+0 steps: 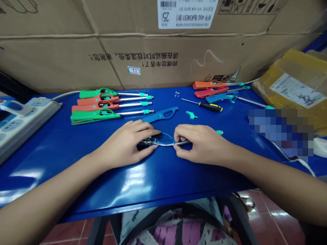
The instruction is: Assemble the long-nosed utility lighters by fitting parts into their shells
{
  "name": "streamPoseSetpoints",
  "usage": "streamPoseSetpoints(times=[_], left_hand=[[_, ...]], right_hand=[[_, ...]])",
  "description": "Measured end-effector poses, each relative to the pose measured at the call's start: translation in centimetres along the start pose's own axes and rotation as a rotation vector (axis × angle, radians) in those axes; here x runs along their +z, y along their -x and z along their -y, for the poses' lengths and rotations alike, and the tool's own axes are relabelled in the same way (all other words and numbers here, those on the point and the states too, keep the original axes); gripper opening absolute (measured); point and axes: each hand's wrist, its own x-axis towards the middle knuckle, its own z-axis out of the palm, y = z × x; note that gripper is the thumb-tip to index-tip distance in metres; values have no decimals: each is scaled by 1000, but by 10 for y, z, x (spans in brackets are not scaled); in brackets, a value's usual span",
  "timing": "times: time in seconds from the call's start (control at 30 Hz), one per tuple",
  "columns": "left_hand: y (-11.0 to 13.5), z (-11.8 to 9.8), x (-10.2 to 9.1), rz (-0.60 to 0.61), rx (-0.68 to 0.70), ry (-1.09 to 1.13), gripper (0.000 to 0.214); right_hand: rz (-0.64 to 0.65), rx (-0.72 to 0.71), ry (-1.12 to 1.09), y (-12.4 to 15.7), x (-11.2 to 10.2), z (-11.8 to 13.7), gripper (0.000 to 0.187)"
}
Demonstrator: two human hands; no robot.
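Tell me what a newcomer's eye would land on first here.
Both hands meet mid-table: the left hand presses on the dark end of an opened blue lighter and the right hand pinches its metal tube. Just behind lie a loose blue shell half and a screwdriver on the glossy blue table. A row of four green and orange lighters sits at the far left.

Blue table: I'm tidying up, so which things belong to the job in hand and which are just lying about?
In hand: opened blue lighter held by left hand and right hand, blue half-shell, teal trigger, screwdriver, loose screws.
Lying about: four lighters at left, three lighters at right, power strip, parcel.
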Motion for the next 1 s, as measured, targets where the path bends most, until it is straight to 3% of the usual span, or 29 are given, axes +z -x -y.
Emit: streamPoseSetpoints(times=[0.33, 0.47, 0.57, 0.63, 0.7, 0.77, 0.83, 0.93, 1.0], left_hand=[[0, -7, 9, -63, -122, 93, 38], [0, -11, 12, -76, -155, 82, 38], [0, -12, 10, -82, -149, 67, 42], [1, -12, 7, -93, -154, 66, 44], [1, -12, 4, -107, -171, 69, 40], [1, -11, 1, -111, -179, 68, 35], [1, -11, -1, -111, -175, 62, 31], [2, -11, -3, -116, -168, 56, 27], [2, -11, -4, -120, -170, 62, 24]], right_hand=[[112, -124, 86, -1, 0, -6, 7], [113, -195, 197, -2, 0, -8, 10], [116, -208, 155, -4, -4, -12, 13], [80, -172, 71, -5, -8, -17, 20], [-37, -99, 11, -8, -13, -26, 24], [-212, 7, 47, -11, -18, -38, 21], [-304, 151, 164, -13, -20, -53, 20], [-179, 241, 204, -15, -21, -73, 44], [-118, 188, 173, -16, -19, -81, 38]])
